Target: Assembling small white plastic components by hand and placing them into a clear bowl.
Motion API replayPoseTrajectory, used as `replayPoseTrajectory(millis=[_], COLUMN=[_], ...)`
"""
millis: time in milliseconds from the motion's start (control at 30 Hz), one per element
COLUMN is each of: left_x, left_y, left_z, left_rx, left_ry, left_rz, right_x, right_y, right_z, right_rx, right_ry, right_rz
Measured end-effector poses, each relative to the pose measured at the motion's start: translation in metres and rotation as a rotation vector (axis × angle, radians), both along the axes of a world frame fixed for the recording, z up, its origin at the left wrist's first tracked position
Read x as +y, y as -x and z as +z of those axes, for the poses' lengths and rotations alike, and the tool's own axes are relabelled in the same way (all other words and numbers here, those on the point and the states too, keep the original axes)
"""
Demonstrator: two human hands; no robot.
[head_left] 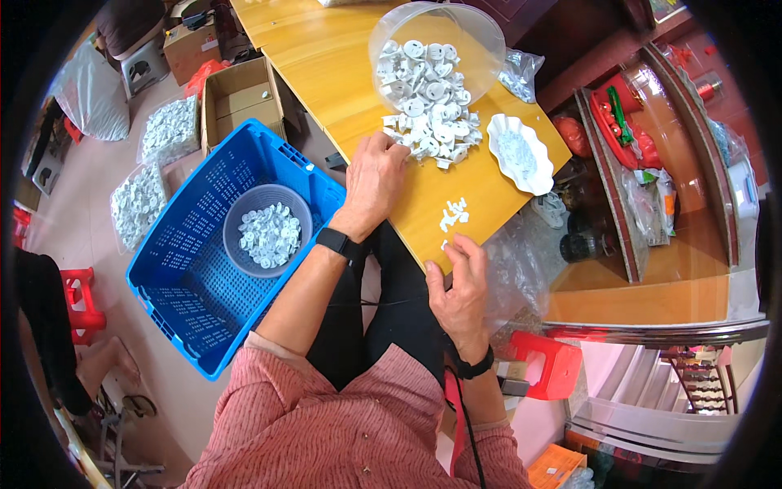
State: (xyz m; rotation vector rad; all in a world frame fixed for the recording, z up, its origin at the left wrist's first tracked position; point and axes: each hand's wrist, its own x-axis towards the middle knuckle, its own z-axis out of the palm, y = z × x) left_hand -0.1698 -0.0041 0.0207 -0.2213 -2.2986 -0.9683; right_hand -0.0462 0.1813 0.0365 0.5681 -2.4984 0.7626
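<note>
A pile of white round plastic parts (436, 126) spills from a tipped clear tub (481, 37) onto the wooden table (326, 90). My left hand (376, 179) is at the pile's near-left edge with its fingers curled; the fingertips are partly hidden, so what they grip cannot be made out. At the table's near corner is my right hand (460, 297), thumb and forefinger apart. One tiny white piece lies by its fingertips, and several small white pieces (454, 213) are scattered just beyond. A scalloped white dish (498, 134) holds small translucent pieces.
Left of my legs stands a blue plastic crate (195, 342) with a grey bowl (231, 244) of white parts inside. Behind it are an open cardboard box (236, 98) and filled clear bags (140, 204). A red stool (550, 363) and shelving (676, 163) are at the right.
</note>
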Motion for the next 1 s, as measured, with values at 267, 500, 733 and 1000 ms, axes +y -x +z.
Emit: replayPoseTrajectory(millis=[267,500,733,1000], left_x=[-0.002,0.021,0.03,0.015], left_y=[-0.021,-0.053,-0.1,-0.128], left_z=[-0.016,-0.011,-0.027,-0.029], left_rx=[0.126,0.131,-0.284,-0.538], left_ry=[-0.023,-0.082,-1.195,-1.928], left_rz=[0.028,-0.063,-0.416,-0.842], right_x=[-0.011,-0.011,-0.017,-0.018], right_y=[-0.01,-0.013,-0.015,-0.018], right_z=[-0.003,-0.008,-0.005,-0.002], right_rx=[0.028,0.132,0.14,0.063], right_ry=[-0.107,-0.162,-0.164,-0.032], right_rz=[0.043,-0.009,-0.001,-0.054])
